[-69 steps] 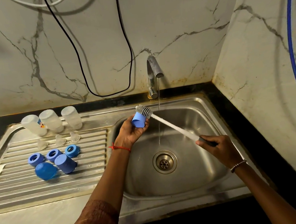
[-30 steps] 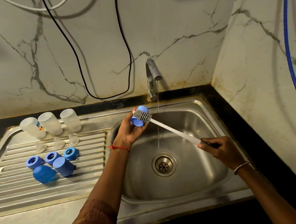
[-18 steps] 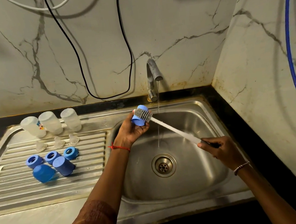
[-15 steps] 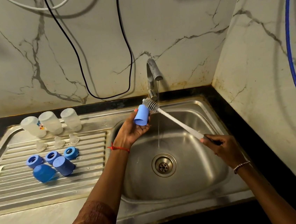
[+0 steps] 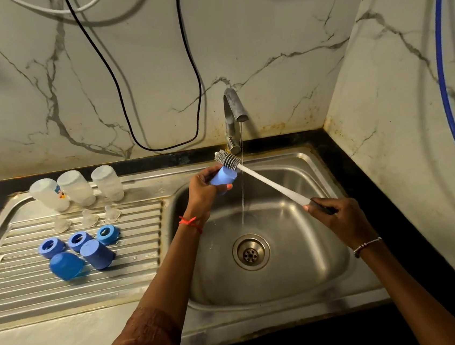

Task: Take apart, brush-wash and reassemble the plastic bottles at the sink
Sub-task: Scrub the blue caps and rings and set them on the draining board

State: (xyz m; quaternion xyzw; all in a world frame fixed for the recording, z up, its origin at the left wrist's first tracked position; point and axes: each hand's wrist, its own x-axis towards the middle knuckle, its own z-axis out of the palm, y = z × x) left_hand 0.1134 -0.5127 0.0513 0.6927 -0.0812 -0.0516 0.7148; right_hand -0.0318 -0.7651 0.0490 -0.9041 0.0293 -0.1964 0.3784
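Two hands work over the sink (image 5: 318, 168). Left hand (image 5: 204, 188) is wrapped round a blue cap (image 5: 222, 176), held above the basin's 11 o'clock edge. Right hand (image 5: 335, 217) is clenched on the dark grip of a brush (image 5: 271, 186), whose bristle head rests on the cap's upper rim. Tap (image 5: 232, 110) at 12 o'clock runs a thin stream just right of the cap. On the drainboard (image 5: 65, 296) at 9 o'clock: three bottles (image 5: 77, 188), three clear teats (image 5: 88, 218), three blue rings (image 5: 77, 241), two blue caps (image 5: 81, 260).

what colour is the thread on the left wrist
Red; it shows clearly in the head view.
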